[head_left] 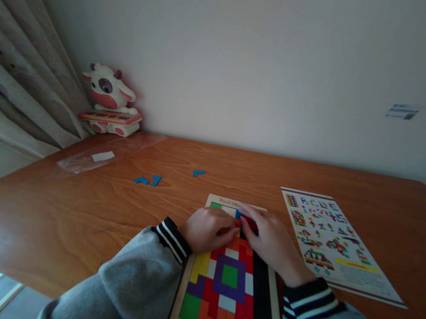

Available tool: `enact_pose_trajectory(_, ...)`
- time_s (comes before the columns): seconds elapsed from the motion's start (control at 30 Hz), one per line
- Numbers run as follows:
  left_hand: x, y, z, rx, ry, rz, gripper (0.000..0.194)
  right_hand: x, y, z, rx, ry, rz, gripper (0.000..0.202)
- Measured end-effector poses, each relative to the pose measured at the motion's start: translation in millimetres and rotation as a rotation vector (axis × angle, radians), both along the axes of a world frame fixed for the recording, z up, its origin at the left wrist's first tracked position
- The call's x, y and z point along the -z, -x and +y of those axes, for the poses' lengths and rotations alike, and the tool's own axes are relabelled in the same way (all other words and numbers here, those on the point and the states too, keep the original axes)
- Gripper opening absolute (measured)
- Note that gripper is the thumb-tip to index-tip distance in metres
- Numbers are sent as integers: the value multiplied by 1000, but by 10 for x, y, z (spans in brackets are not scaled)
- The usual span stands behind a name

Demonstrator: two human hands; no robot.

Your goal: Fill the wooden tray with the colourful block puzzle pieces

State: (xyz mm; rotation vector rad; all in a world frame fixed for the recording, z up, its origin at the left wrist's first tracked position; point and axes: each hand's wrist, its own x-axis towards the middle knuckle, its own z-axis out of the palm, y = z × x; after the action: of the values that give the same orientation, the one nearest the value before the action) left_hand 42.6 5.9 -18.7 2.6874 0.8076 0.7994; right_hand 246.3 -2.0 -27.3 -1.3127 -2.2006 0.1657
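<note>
A wooden puzzle board [175,314] lies on the table, largely filled with green, orange, red, purple, yellow, white and black pieces. Over its upper left part rests my left hand [209,228], fingers bent together at the pieces. My right hand [268,239] reaches in from the right, thumb and forefinger close to a small blue piece [238,214] near the board's top. What either hand pinches, if anything, is hidden by the fingers. Beyond the board lie three loose blue pieces: one [199,173] behind it, and two [141,180] [156,180] farther left.
A printed pattern sheet [345,247] lies right of the board. Clear plastic wrapping [86,160] with a white label is at the back left. A cow toy with a keyboard [112,102] stands by the wall, beside a curtain [18,56].
</note>
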Motion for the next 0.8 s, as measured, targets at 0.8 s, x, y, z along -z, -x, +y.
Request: enact_pose_trajectory(0.8, 163, 711, 798, -468, -68, 171, 25, -76, 10, -41, 140, -9, 187, 23)
